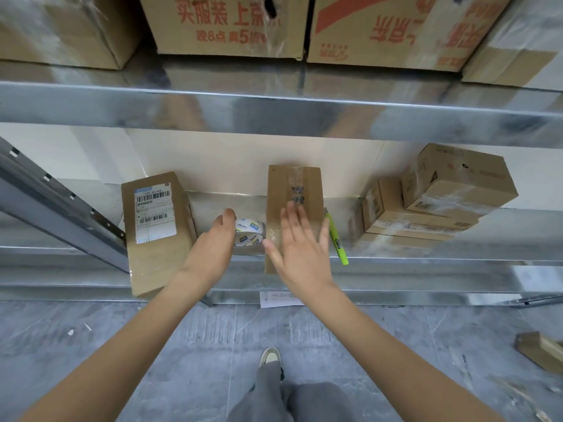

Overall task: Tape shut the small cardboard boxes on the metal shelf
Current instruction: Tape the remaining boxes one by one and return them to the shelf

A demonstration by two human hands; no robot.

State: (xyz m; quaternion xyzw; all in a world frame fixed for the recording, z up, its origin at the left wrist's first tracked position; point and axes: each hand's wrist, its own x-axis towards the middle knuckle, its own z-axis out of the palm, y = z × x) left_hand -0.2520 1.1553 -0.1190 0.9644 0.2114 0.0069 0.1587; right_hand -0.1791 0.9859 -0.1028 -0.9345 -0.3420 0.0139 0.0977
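A small cardboard box [292, 184] lies in the middle of the metal shelf [426, 263], with clear tape running along its top. My right hand [300, 245] rests flat on its near half, fingers straight and spread. Just left of the box sits a roll of clear tape [250, 233]. My left hand [213, 242] holds the roll's left side, thumb over its top. Another small box [158, 233] bearing a white shipping label lies further left, its near end overhanging the shelf edge.
A green marker pen [336, 242] lies right of the middle box. Taped boxes [426, 202] are stacked at the right. Large cartons [225, 25] fill the upper shelf. A slanted metal strut [61, 202] stands left. A box [542, 351] and a paper slip [280, 299] lie on the floor.
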